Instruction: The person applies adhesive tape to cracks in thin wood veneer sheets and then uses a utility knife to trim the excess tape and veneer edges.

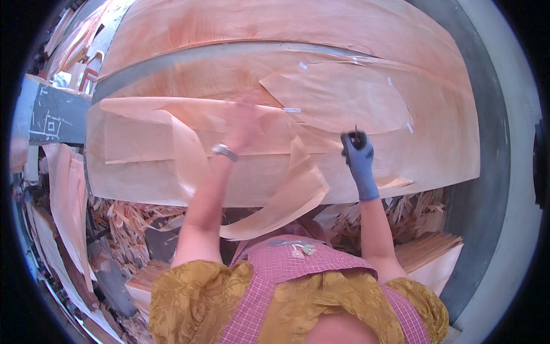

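Note:
My left hand [245,119] is bare, with a silver band [224,151] at the wrist. It is over a loose, curling veneer strip [195,108], but its fingers are smeared by motion. A blue and black glove [362,163] covers my right hand [358,150]. That hand is closed around a small tool, whose thin dark point [356,128] sticks out beyond the fingers; the rest of it is hidden. Beneath both hands spreads a large, pale wood veneer sheet [435,137]. A curled veneer piece [286,200] hangs over its near edge toward my apron.
A rounded veneer patch [344,94] with small white tape pieces [292,109] lies beyond my hands. Another veneer sheet [286,20] covers the far side. Torn veneer scraps [129,221] heap below the near edge, beside veneer stacks [432,252]. More strips [66,195] hang at left.

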Available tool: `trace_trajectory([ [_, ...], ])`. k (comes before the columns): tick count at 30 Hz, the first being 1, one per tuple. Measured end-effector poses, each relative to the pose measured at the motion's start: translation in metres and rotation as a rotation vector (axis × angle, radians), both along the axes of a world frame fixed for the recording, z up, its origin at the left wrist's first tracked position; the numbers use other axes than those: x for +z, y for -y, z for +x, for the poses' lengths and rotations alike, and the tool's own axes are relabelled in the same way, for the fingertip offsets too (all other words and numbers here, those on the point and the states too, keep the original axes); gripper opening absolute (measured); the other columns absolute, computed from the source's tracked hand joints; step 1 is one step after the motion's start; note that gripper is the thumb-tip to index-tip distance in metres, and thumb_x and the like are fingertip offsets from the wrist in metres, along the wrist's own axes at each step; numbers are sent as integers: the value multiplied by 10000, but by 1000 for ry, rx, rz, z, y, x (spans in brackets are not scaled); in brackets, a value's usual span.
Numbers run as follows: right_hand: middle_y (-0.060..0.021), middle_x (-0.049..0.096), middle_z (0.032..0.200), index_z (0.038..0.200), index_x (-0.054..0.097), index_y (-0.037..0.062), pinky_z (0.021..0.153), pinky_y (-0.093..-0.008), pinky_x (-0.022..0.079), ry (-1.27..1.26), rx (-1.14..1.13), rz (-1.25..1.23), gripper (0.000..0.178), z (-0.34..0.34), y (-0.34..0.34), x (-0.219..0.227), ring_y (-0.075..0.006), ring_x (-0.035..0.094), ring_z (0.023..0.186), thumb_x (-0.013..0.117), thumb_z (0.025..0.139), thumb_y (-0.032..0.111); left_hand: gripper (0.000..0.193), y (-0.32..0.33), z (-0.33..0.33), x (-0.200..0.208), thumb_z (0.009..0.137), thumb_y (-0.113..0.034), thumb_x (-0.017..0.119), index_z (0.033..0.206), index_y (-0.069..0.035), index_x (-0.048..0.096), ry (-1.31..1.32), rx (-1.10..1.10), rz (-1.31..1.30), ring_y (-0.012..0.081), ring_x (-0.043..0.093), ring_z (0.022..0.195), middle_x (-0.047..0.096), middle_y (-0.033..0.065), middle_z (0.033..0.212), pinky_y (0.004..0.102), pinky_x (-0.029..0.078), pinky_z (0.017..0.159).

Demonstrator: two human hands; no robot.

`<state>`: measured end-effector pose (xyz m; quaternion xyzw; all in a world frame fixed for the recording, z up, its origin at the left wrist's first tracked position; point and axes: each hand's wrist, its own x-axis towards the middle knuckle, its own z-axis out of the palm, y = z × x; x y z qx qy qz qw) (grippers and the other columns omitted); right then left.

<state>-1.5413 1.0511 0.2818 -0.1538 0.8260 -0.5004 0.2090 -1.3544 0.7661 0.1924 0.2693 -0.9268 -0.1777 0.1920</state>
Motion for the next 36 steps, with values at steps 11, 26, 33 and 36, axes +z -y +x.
trace_trajectory([
  [11,-17,650,831,982,637,19,551,-241,466,126,-200,-147,78,213,-174,-72,-87,584,635,633,906,39,314,128,134,86,797,-187,708,1093,-128,621,617,-148,-425,277,570,1131,642,87,1106,497,395,983],
  [26,-78,687,875,1002,659,0,735,-299,502,-26,-1069,-34,154,535,-214,-88,-127,614,803,657,867,76,205,-112,234,152,902,-298,553,1003,-119,558,553,-1051,-182,361,687,747,683,170,765,527,517,687],
  [33,-154,694,949,1012,649,29,782,-374,505,134,-1461,161,223,780,-109,-57,-267,657,863,617,918,228,545,-219,297,103,869,-396,608,1283,-55,519,768,-1205,-3,423,654,973,667,268,1035,519,518,844],
  [36,-201,673,993,1026,636,44,810,-441,502,171,-1647,593,278,908,-90,-51,-359,639,907,576,936,300,642,-208,337,74,853,-385,641,1350,-18,465,393,-1392,-25,383,626,1067,622,245,1200,470,508,906],
])
